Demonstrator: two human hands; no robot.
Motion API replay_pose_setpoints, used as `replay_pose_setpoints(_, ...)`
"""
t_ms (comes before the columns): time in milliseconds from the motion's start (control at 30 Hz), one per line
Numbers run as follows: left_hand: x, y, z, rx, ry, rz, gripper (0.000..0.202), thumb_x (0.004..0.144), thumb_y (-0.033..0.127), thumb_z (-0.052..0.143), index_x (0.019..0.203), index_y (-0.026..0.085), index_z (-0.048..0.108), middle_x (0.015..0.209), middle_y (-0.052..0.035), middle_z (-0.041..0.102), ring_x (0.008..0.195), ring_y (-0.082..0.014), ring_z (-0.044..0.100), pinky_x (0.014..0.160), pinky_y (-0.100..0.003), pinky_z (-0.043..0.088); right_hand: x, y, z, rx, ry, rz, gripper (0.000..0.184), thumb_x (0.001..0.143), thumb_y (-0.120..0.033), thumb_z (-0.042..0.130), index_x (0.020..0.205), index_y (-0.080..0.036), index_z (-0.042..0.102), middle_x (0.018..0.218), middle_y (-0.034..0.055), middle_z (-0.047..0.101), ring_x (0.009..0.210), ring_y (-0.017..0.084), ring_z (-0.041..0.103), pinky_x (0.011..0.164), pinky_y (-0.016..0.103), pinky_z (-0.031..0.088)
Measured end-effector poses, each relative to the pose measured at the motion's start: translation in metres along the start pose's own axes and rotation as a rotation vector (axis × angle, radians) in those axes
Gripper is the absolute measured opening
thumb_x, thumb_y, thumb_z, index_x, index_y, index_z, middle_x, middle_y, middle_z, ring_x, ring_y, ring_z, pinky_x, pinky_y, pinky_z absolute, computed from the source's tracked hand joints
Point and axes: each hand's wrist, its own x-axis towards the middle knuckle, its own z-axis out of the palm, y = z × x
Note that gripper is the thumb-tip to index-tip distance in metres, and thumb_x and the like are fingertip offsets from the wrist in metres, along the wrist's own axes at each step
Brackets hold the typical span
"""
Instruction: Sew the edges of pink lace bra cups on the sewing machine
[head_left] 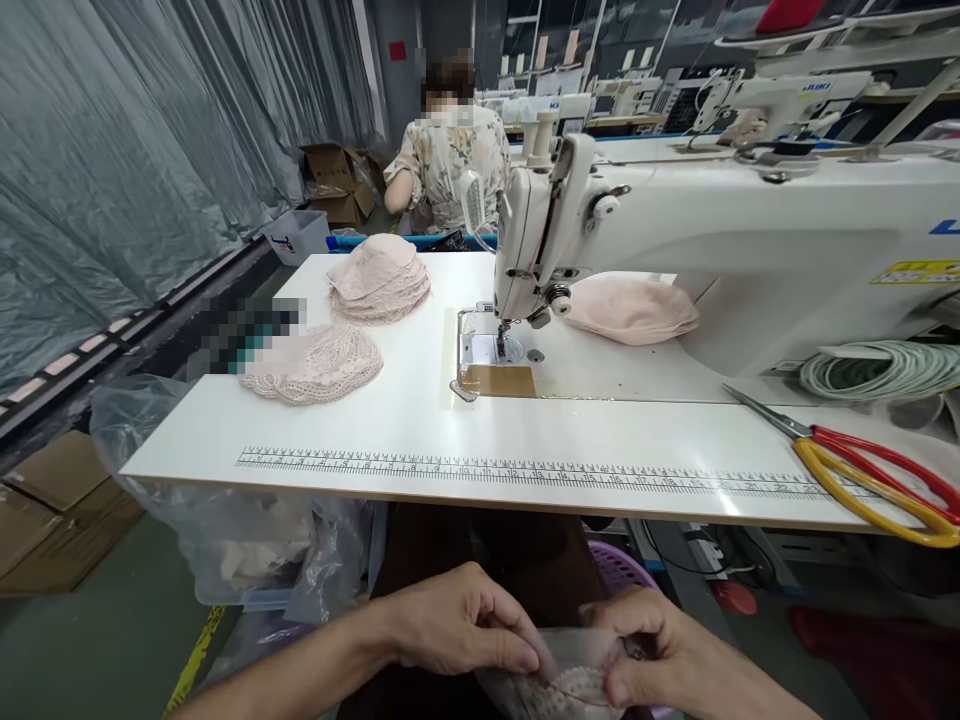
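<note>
Both my hands are low at the bottom edge, below the table front. My left hand (457,625) and my right hand (649,650) are closed in pinches on a pale pink lace piece (574,685) held between them over my lap. On the white table (420,420) lie a pink lace pile (315,365), a taller stack of pink cups (379,278) and another pink piece (630,308) under the sewing machine (675,240) arm.
Red and yellow scissors (870,465) lie at the table's right front, beside coiled cord (877,368). A printed ruler (525,470) runs along the front edge. A clear plastic bag (225,530) hangs at left. Another person (450,150) sits behind. Cardboard boxes (52,515) are on the floor.
</note>
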Motion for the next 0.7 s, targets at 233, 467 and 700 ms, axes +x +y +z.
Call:
replay_pose_setpoints(233,0.0,-0.021,-0.015,-0.095,-0.071,-0.061,0.04,0.067,0.04,0.073,0.098,0.013,0.071,0.073,-0.0037,0.069,0.063,-0.0108,0.059,0.064,-0.017,0.045,0.008,-0.004,-0.001,-0.033,0.084,0.025,0.037,0.068,-0.051,0.07,0.06,-0.015,0.068,0.056,-0.0022,0.049,0.054,0.008,0.041,0.047,0.019,0.032)
replay_pose_setpoints(467,0.0,-0.035,-0.024,-0.167,-0.104,-0.009,0.043,0.069,0.051,0.07,0.096,0.017,0.072,0.083,-0.004,0.071,0.079,-0.0153,0.065,0.076,-0.021,0.049,0.009,0.0,-0.007,-0.054,0.103,0.104,0.033,0.071,-0.047,0.069,0.058,-0.017,0.067,0.057,-0.0017,0.052,0.056,0.009,0.043,0.053,0.021,0.036)
replay_pose_setpoints(700,-0.001,-0.038,-0.033,-0.236,-0.153,-0.042,0.048,0.066,0.053,0.071,0.099,0.018,0.071,0.087,-0.0026,0.071,0.084,-0.0167,0.065,0.08,-0.023,0.049,0.018,-0.002,-0.01,-0.073,0.069,0.168,0.027,0.07,-0.045,0.071,0.062,-0.02,0.07,0.059,-0.001,0.056,0.057,0.011,0.045,0.057,0.022,0.038)
